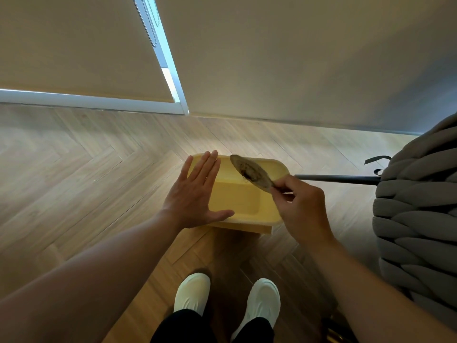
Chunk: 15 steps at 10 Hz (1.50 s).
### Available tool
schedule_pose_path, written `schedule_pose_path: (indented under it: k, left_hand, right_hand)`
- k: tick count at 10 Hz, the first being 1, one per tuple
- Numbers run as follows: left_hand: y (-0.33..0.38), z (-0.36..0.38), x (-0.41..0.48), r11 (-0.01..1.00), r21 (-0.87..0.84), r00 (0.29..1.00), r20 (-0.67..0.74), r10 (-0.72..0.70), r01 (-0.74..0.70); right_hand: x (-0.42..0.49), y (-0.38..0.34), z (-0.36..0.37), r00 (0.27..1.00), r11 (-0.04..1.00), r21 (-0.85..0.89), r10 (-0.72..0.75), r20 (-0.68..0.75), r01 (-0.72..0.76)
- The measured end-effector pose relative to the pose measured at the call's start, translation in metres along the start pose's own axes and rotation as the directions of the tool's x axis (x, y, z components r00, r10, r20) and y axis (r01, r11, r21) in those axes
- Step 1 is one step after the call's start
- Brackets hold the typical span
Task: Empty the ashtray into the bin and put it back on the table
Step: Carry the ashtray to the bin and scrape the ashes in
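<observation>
A yellow bin (pixel 249 206) stands on the wooden floor in front of my feet, its top facing up. My right hand (pixel 300 206) pinches the near edge of a flat, leaf-shaped ashtray (pixel 251 172) with dark residue on it. The ashtray is tilted steeply over the bin's far right part. My left hand (pixel 195 194) is flat with fingers spread, hovering over or resting on the bin's left rim; I cannot tell which. It holds nothing.
A chunky grey knitted seat (pixel 418 219) fills the right side, with a dark rod (pixel 336 179) sticking out toward the bin. A wall and a window frame (pixel 173 78) with a blind run behind the bin. My white shoes (pixel 227 298) stand just below it.
</observation>
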State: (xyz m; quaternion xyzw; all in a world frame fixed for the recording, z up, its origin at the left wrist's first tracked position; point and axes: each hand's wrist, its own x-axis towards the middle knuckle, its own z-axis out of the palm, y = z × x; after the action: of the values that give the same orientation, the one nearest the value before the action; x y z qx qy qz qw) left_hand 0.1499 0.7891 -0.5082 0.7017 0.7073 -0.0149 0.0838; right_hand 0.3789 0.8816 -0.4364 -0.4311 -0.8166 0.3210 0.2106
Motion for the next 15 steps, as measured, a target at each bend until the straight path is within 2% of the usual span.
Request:
schedule_pose_path:
  k: [1,2,3,12,14,15]
  left_hand:
    - [0.0,0.0,0.001,1.0,0.002,1.0,-0.002,0.002,-0.002]
    - [0.0,-0.001,0.002,1.0,0.005,1.0,-0.004,0.003,-0.003]
    - [0.001,-0.001,0.001,1.0,0.005,1.0,-0.003,0.004,-0.004]
    - [0.001,-0.001,0.0,1.0,-0.023,1.0,-0.023,0.008,-0.008]
    - [0.003,-0.003,-0.002,0.999,-0.039,1.0,-0.011,-0.001,0.0]
    - [0.004,-0.005,-0.002,0.999,-0.051,1.0,-0.014,-0.003,0.002]
  right_hand:
    - [-0.005,0.002,0.004,0.977,0.958,-0.194,-0.206,0.047,0.211]
    - [-0.01,0.008,0.009,0.941,0.887,-0.313,-0.329,0.083,0.338]
    - [-0.016,0.013,0.012,0.915,0.84,-0.367,-0.387,0.111,0.4]
    - [-0.022,0.019,0.009,0.922,0.849,-0.368,-0.381,0.07,0.379]
    - [-0.022,0.013,0.005,0.954,0.904,-0.319,-0.299,0.006,0.285]
    - [-0.021,0.012,0.003,0.982,0.945,-0.272,-0.187,-0.001,0.18]
